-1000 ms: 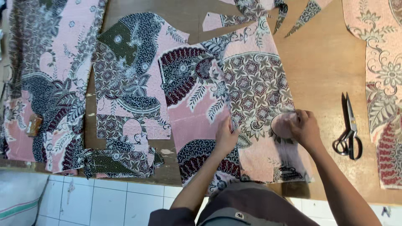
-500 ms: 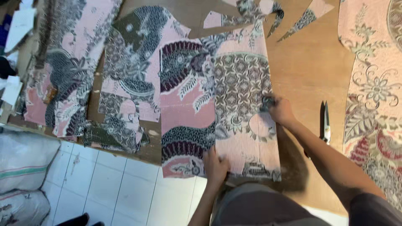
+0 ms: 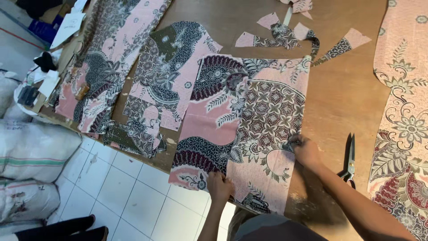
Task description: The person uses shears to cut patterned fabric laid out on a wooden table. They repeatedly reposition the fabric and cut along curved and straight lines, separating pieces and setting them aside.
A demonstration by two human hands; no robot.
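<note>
Pink batik panel [image 3: 249, 129] under two hands [image 3: 220, 186] [image 3: 305, 151]; one scissors [image 3: 349, 160] beside.

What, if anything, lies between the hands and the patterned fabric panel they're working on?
Nothing visible: the left hand presses the fabric panel at its near edge, the right hand rests on its right side. The scissors lie apart, on the bare table.

I see a brown wooden cutting table [image 3: 347, 89] filling most of my view, white tiled floor [image 3: 129, 196] below its near-left edge, stuffed pale sacks [image 3: 31, 154] stacked on the floor at the far left, even flat light, no window or wall in sight
</note>
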